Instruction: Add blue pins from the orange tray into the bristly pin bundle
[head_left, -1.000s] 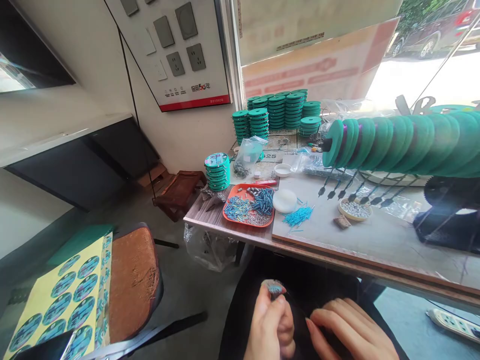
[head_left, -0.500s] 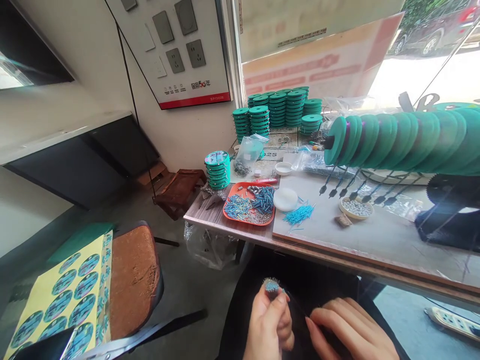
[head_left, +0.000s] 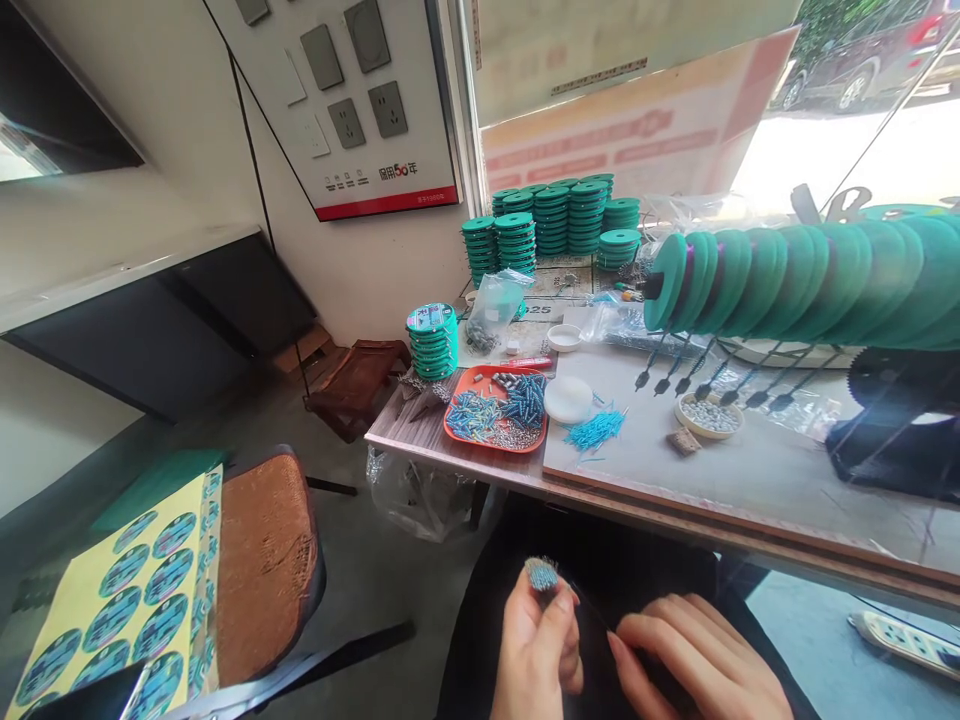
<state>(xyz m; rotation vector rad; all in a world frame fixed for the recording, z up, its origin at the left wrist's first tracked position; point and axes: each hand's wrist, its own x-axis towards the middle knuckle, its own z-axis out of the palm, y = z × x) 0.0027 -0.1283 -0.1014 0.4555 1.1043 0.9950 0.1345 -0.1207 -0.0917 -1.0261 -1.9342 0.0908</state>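
My left hand (head_left: 541,640) is closed around a tight bundle of small blue-and-silver pieces (head_left: 541,573), whose ends stick out above the thumb. To its right and a little lower, my right hand (head_left: 694,650) has its thumb and bent fingers pressed together. A thin dark line seems to run between the two hands, but it barely shows against the black clothing. What the right fingertips pinch is too fine to make out. Both hands are over my lap, in front of the table edge.
An orange tray (head_left: 459,428) of small metal and blue parts stands on the table, beside blue tubes (head_left: 596,430) and a white round lid (head_left: 568,399). Green spools (head_left: 750,280) line a rod at right. A bowl of grey beads (head_left: 709,414) sits below them. Stickers (head_left: 127,570) lie on a chair.
The view has shifted very slightly. The bundle in my left hand is tipped a little differently, and both hands stay in nearly the same place.
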